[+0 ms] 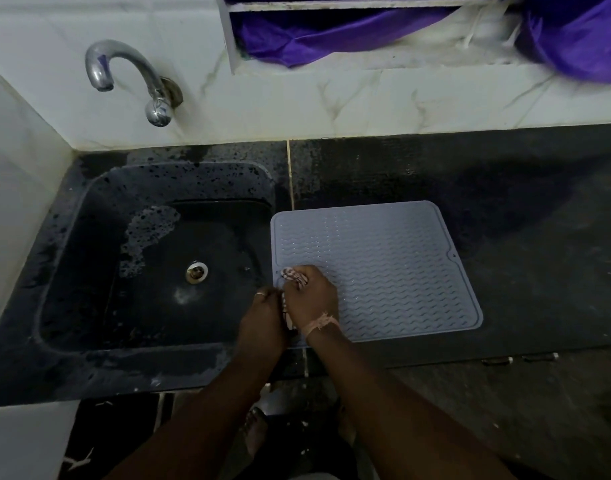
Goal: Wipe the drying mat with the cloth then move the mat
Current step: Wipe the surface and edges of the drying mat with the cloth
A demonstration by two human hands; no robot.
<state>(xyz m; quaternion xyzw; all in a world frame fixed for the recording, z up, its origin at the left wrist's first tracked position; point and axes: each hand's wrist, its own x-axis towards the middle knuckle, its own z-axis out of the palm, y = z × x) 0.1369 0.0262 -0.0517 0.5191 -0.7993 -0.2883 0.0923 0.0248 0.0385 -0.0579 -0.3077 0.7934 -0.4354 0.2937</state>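
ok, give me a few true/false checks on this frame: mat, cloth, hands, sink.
1. The drying mat lies flat on the dark counter, right of the sink. True.
2. The right hand presses a striped cloth near the mat's left edge. True.
3. The left hand rests on the tap. False: it is beside the right hand, at the mat's left edge, apparently gripping the cloth's lower part.
4. Dishes are stacked on the mat. False: only the cloth and the right hand are on it.
5. The tap is running. False: no water stream shows.
6. Foam patches sit in the sink near the drain. True.
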